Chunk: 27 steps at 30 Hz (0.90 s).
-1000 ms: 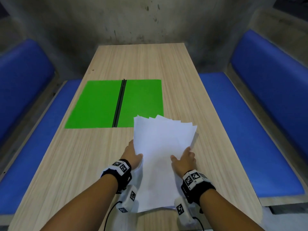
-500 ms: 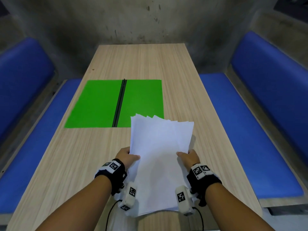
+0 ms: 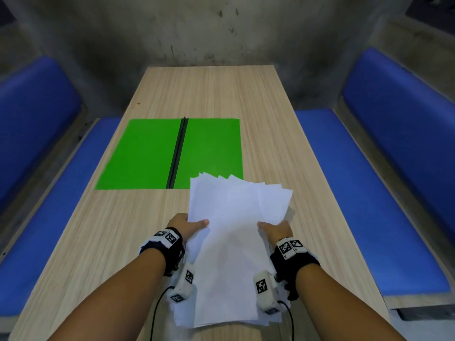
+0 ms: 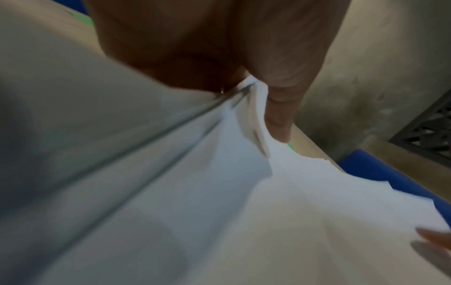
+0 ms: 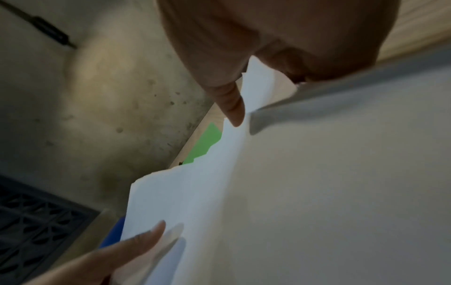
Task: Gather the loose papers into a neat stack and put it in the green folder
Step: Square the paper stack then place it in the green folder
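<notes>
A fanned stack of white papers [image 3: 231, 232] is held between both hands near the table's front, its far corners uneven and just overlapping the folder's near right corner. My left hand [image 3: 188, 225] grips the stack's left edge, thumb on top. On the right edge my right hand [image 3: 274, 230] grips it the same way. The papers [image 4: 268, 212] fill the left wrist view, pinched under the thumb; the right wrist view shows the same papers [image 5: 317, 192] and pinch. The green folder [image 3: 147, 153] lies open and flat, with a black spine down its middle.
The long wooden table [image 3: 209, 89] runs away from me to a concrete wall. Blue cushioned benches [image 3: 384, 193] flank it on both sides. Cables hang from the wrist cameras at the table's near edge.
Both hands slid outward from on top of the sheets to the stack's side edges and now grip it. The fanned far corners have drawn closer together.
</notes>
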Tool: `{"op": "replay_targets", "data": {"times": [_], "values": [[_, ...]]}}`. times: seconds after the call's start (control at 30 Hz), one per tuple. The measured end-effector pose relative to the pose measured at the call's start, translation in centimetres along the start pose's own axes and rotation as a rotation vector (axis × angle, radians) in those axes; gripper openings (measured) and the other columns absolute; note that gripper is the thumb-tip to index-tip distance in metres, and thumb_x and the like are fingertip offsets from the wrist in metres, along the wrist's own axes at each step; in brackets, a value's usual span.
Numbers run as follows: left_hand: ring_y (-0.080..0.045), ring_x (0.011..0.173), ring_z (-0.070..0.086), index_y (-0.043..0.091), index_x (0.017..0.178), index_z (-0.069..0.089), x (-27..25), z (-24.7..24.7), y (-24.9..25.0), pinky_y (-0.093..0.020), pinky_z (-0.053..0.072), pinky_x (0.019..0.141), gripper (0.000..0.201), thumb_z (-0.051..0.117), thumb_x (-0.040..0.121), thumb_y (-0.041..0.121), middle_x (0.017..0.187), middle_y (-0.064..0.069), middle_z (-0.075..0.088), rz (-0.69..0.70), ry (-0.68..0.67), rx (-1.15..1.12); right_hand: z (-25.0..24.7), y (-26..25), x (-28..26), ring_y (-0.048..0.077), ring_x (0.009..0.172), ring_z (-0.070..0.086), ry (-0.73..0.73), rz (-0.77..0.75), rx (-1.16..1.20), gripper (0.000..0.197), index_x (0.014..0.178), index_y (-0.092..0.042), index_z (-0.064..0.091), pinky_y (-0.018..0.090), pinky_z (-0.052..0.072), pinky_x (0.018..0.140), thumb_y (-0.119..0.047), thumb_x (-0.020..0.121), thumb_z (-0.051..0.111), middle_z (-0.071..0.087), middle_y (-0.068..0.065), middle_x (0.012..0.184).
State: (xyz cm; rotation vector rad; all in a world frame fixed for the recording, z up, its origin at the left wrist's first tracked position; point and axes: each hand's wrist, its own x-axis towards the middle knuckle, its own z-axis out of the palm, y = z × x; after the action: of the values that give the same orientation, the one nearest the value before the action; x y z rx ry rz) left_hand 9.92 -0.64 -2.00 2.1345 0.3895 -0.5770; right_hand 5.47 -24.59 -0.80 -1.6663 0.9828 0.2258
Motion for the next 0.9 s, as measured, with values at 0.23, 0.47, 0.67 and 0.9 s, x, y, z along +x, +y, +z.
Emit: {"op": "replay_targets", "data": {"times": [0.23, 0.47, 0.67, 0.9], "values": [[-0.029, 0.107, 0.062, 0.006, 0.122, 0.058, -0.3, 0.0, 0.4, -0.036, 0.048, 0.092, 0.057, 0.076, 0.072, 0.027, 0.121, -0.012, 0.065, 0.002, -0.134, -0.049, 0.8, 0.1, -1.2, 0.03, 0.109, 0.06, 0.008, -0.059, 0.11, 0.039, 0.12, 0.008, 0.054, 0.03, 0.045, 0.086, -0.002, 0.083, 0.061, 0.061, 0.018, 0.122], [-0.001, 0.086, 0.067, 0.013, 0.11, 0.063, -6.3, -2.7, 5.2, -0.024, 0.05, 0.084, 0.03, 0.066, 0.082, 0.0, 0.097, 0.011, 0.071, 0.469, 0.126, -0.402, -2.2, -5.1, -5.6, 0.022, 0.091, 0.071, -0.048, -0.427, 0.454, 0.032, 0.099, -0.004, 0.068, 0.032, 0.055, 0.078, -0.006, 0.07, 0.081, 0.073, 0.004, 0.096], [0.003, 0.082, 0.068, 0.019, 0.096, 0.064, -10.9, -4.7, 6.4, -0.014, 0.052, 0.073, 0.032, 0.065, 0.08, -0.008, 0.084, 0.022, 0.074, 0.712, 0.21, -0.614, -4.3, -7.7, -9.1, 0.008, 0.09, 0.072, -0.134, -0.661, 0.616, 0.046, 0.104, -0.009, 0.066, 0.028, 0.059, 0.077, -0.005, 0.062, 0.085, 0.075, -0.001, 0.097], [-0.004, 0.089, 0.069, 0.038, 0.089, 0.072, -12.6, -5.3, 5.6, -0.023, 0.057, 0.077, 0.048, 0.072, 0.073, -0.008, 0.091, 0.017, 0.075, 0.735, 0.192, -0.615, -3.8, -6.6, -9.5, -0.001, 0.081, 0.071, -0.22, -0.689, 0.499, 0.067, 0.098, -0.013, 0.064, 0.02, 0.058, 0.07, -0.021, 0.038, 0.094, 0.075, -0.012, 0.084]]}}
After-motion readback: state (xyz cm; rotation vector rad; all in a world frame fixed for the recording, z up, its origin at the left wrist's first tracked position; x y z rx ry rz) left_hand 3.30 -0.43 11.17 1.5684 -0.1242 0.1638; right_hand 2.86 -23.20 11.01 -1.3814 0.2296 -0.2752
